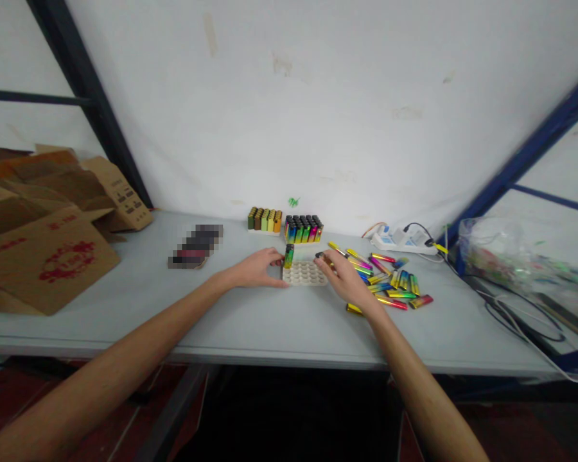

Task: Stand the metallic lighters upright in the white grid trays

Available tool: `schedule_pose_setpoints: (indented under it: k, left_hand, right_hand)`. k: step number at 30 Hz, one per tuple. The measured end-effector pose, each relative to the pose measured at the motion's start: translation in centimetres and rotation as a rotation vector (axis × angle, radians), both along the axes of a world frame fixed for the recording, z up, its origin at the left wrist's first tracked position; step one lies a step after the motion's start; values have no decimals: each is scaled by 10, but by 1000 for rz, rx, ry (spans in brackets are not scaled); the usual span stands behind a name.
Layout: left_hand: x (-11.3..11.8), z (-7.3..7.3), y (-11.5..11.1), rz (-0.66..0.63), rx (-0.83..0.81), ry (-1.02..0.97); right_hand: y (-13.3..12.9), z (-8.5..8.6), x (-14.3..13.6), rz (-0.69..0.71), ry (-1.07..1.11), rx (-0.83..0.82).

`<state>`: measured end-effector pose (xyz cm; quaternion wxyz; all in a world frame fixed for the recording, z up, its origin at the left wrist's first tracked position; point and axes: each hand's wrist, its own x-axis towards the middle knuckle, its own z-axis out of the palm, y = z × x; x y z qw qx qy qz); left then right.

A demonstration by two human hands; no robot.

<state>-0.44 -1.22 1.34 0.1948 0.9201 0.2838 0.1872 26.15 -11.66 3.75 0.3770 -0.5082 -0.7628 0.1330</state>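
A white tray (304,276) with rows of round holes lies on the table in front of me. One green and yellow lighter (288,256) with a black top stands upright at its back left corner. My left hand (256,268) is at the tray's left end, thumb and fingers apart, with the thumb at the front corner and the fingertips beside the standing lighter. Over the tray's right end, my right hand (343,277) pinches a lighter (318,255); only its dark end shows and the fingers hide the rest. Loose shiny coloured lighters (399,294) lie heaped right of this hand.
By the wall stand two filled lighter trays, one with olive and yellow lighters (264,220), one with multicoloured lighters (303,228). A blurred-out dark object (196,246) lies to the left, near cardboard boxes (52,256). Back right are a power strip (399,240) and cables (515,314).
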Motion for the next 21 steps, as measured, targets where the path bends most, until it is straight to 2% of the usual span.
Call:
schedule_pose_setpoints:
  k: [3, 6, 8, 11, 18, 21]
  left_hand:
    - [3, -2, -2, 15, 7, -27]
    - [8, -4, -4, 26, -10, -81]
    - [11, -6, -6, 24, -17, -89]
    - [15, -6, -9, 22, -6, -77]
    - [18, -8, -11, 14, 19, -93]
    - [19, -8, -11, 14, 26, -87]
  right_hand:
    - [-2, 6, -6, -46, -66, 113]
    - [-5, 10, -16, -84, -65, 63]
    - [-5, 9, -23, -56, -39, 14]
    - [-3, 2, -28, 6, -46, -22]
    - [0, -15, -25, 118, -187, 19]
    - [3, -21, -24, 81, -233, 10]
